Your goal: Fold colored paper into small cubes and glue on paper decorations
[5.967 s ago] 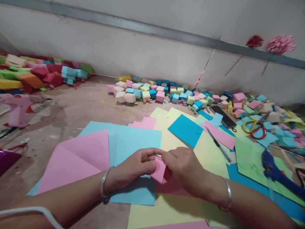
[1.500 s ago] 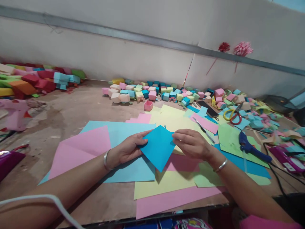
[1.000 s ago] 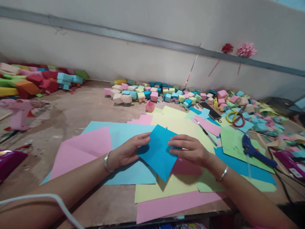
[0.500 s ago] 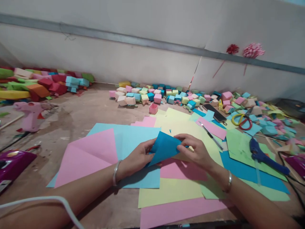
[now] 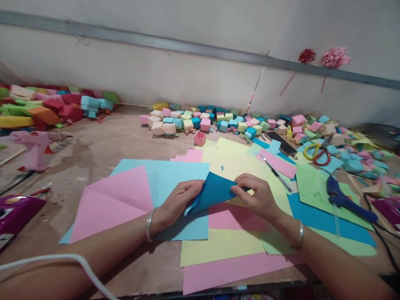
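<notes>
A dark blue sheet of paper (image 5: 215,191), folded to a tapering shape, is held between my two hands above the spread papers. My left hand (image 5: 183,198) grips its wide left end, thumb on top and the other fingers hidden behind. The narrow right end is pinched between thumb and fingers of my right hand (image 5: 254,193). Under my left hand lies a light blue sheet (image 5: 168,175), with a pink sheet (image 5: 115,200) partly over it. A pale yellow sheet (image 5: 231,154) is beneath and beyond the blue paper.
A craft knife (image 5: 276,174), a phone (image 5: 281,143), scissors (image 5: 317,154) and a blue glue gun (image 5: 350,202) lie to the right. At left is a pink glue gun (image 5: 33,150). Small paper boxes (image 5: 204,124) line the wall. A white cable (image 5: 78,259) crosses my left forearm.
My left thumb has shifted up along the blue paper's left edge, and the fold there looks flatter and more tilted. My right hand keeps its pinch. The view has shifted slightly.
</notes>
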Action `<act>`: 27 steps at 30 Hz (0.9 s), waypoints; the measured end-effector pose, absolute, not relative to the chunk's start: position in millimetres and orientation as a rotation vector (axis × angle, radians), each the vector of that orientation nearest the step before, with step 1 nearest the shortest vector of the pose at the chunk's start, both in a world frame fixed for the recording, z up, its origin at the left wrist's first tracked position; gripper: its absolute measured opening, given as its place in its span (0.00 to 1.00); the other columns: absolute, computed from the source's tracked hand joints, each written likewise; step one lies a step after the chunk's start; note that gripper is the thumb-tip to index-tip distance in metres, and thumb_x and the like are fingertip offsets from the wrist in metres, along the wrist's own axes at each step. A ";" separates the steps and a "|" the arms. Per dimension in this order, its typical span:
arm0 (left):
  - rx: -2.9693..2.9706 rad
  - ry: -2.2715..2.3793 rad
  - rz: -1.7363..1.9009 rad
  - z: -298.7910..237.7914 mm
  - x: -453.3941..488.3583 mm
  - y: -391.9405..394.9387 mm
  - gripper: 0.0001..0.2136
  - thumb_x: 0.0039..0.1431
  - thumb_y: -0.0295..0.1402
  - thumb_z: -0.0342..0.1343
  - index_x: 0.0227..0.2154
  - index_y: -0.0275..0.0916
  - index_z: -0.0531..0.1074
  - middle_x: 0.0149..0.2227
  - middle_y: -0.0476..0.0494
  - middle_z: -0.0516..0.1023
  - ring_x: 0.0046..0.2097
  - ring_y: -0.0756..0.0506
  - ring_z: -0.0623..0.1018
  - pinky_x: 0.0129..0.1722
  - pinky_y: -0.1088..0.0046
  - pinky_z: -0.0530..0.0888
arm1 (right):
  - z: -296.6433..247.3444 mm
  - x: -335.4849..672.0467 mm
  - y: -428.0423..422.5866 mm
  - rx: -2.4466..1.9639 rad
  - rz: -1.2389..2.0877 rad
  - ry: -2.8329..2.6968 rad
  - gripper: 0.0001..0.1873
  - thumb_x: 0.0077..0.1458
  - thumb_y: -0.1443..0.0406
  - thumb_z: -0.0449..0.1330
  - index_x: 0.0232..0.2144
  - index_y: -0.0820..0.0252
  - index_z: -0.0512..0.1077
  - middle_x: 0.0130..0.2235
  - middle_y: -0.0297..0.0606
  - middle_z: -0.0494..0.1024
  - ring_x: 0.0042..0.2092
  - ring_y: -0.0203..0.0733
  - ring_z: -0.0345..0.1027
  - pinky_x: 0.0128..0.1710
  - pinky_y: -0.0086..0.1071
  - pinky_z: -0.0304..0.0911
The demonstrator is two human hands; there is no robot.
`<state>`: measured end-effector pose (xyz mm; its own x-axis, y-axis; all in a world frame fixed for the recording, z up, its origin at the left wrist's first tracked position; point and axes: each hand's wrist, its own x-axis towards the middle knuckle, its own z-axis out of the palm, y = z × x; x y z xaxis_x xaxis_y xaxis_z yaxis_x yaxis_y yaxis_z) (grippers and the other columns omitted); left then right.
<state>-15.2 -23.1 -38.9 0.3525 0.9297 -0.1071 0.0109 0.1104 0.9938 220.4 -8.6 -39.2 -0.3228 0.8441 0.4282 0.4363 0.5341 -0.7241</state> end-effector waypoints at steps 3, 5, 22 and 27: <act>1.398 1.121 0.955 -35.4 -14.9 -23.6 0.13 0.55 0.42 0.57 0.35 0.37 0.76 0.32 0.45 0.77 0.32 0.49 0.73 0.31 0.74 0.71 | -39.9 216.9 -12.1 -1.025 0.648 -1.978 0.12 0.56 0.66 0.58 0.21 0.58 0.66 0.28 0.37 0.73 0.31 0.38 0.67 0.32 0.33 0.61; 1.456 1.209 1.025 -34.3 -13.6 -23.9 0.10 0.51 0.39 0.61 0.31 0.37 0.76 0.29 0.47 0.76 0.30 0.50 0.72 0.29 0.75 0.71 | -39.8 215.1 -14.3 -1.017 0.661 -1.991 0.12 0.56 0.66 0.59 0.21 0.59 0.65 0.27 0.37 0.73 0.31 0.38 0.66 0.31 0.32 0.61; 1.791 1.281 1.087 -43.6 -14.1 -23.6 0.08 0.57 0.34 0.56 0.36 0.39 0.78 0.34 0.45 0.80 0.34 0.47 0.76 0.34 0.72 0.73 | -43.3 211.1 -17.3 -1.085 0.676 -2.030 0.13 0.55 0.66 0.58 0.20 0.58 0.62 0.25 0.35 0.70 0.28 0.35 0.62 0.29 0.32 0.58; 1.897 1.283 1.056 -39.9 -13.9 -24.4 0.08 0.57 0.36 0.57 0.32 0.39 0.77 0.28 0.47 0.76 0.31 0.49 0.73 0.31 0.72 0.71 | -43.4 209.8 -19.3 -1.121 0.671 -2.046 0.14 0.55 0.66 0.57 0.19 0.58 0.61 0.24 0.34 0.69 0.28 0.35 0.61 0.29 0.32 0.57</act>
<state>-13.9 -24.4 -39.9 0.2122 0.9375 0.2757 0.4511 -0.3443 0.8234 209.8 -19.3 -43.4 -0.3818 0.8642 0.3277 0.5021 0.4916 -0.7115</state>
